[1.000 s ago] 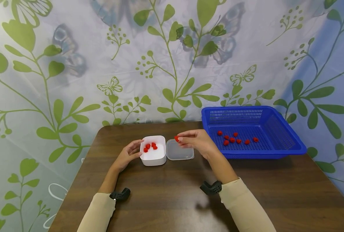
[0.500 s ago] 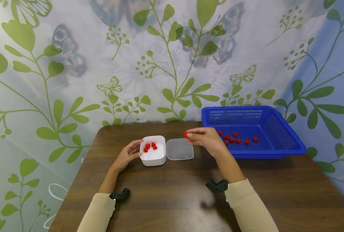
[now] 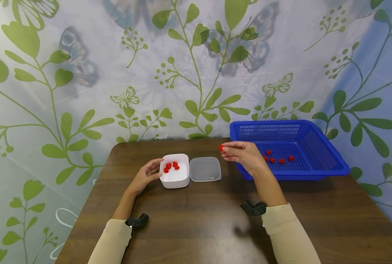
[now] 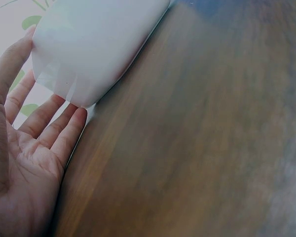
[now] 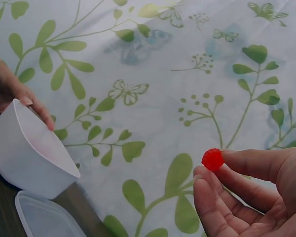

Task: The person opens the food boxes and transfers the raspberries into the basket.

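Between the thumb and fingertips of my right hand is a small red raspberry, held in the air left of the blue basket. My left hand is at the left side of a white box, its fairly straight fingers touching the wall. Several red raspberries lie inside the box. A translucent lid lies flat at the box's right side. More raspberries are scattered in the blue basket; my right hand hides part of its left side.
The brown wooden table carries everything. Behind it hangs a pale cloth printed with green leaves and butterflies, close to the back edge. The basket's raised rim stands at the back right.
My right hand has moved right, from over the lid to the basket's left edge, carrying the raspberry. It now covers some raspberries in the basket. The left hand and box have stayed put.
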`<action>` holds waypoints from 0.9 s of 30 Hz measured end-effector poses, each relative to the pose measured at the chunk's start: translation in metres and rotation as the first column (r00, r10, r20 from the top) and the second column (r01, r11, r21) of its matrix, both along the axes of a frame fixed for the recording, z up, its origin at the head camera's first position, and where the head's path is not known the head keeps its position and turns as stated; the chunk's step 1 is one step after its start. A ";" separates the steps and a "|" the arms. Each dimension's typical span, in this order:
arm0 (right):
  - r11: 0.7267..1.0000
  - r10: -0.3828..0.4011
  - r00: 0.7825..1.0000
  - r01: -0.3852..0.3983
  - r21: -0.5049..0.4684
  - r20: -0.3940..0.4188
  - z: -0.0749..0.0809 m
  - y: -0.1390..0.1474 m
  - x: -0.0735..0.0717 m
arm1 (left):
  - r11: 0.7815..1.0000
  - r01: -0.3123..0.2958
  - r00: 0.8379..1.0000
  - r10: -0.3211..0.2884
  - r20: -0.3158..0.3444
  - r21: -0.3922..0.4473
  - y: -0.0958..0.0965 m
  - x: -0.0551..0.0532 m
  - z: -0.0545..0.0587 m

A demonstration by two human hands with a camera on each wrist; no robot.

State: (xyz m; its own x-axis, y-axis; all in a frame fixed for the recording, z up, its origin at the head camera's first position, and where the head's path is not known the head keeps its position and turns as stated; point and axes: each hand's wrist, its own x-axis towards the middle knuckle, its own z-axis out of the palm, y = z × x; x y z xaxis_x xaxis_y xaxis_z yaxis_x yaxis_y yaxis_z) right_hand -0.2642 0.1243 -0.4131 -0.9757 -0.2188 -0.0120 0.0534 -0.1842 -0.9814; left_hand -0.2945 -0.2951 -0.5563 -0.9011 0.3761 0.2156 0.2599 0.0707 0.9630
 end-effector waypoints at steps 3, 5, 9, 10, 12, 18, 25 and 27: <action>1.000 -0.008 1.000 0.008 -0.006 -0.001 0.000 0.006 -0.001 | 1.000 0.001 1.000 -0.001 -0.002 -0.003 0.000 -0.001 0.000; 1.000 -0.013 1.000 0.013 -0.009 -0.006 0.000 0.010 -0.002 | 1.000 0.001 1.000 -0.001 -0.001 -0.007 0.000 -0.001 -0.001; 0.999 -0.028 0.999 0.027 -0.019 -0.018 0.001 0.019 -0.002 | 1.000 0.002 1.000 -0.002 0.005 -0.004 0.000 -0.002 -0.001; 0.999 -0.028 0.999 0.027 -0.019 -0.021 0.001 0.020 -0.002 | 1.000 0.000 1.000 0.000 0.006 -0.005 0.000 -0.002 -0.001; 0.999 -0.028 0.999 0.028 -0.023 -0.025 0.002 0.024 -0.002 | 1.000 -0.004 1.000 0.005 0.009 -0.007 0.000 -0.002 -0.002; 0.998 -0.062 0.998 0.062 0.007 -0.024 0.004 0.033 -0.003 | 1.000 -0.009 1.000 0.009 0.008 -0.015 0.000 -0.001 0.000; 0.996 -0.087 0.996 0.087 0.032 -0.012 0.002 0.044 -0.005 | 1.000 -0.006 1.000 0.006 0.004 -0.019 0.000 -0.001 0.001; 0.995 -0.090 0.996 0.091 0.033 -0.010 0.001 0.046 -0.006 | 1.000 -0.007 1.000 0.007 0.005 -0.020 0.000 0.000 0.001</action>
State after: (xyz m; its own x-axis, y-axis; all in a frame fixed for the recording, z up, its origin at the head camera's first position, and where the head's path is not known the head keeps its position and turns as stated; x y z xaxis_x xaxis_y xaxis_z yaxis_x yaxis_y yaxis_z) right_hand -0.2703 0.1707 -0.4125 -0.9916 -0.1293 -0.0093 0.0295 -0.1551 -0.9875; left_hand -0.2950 -0.2947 -0.5556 -0.9048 0.3739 0.2037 0.2548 0.0921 0.9626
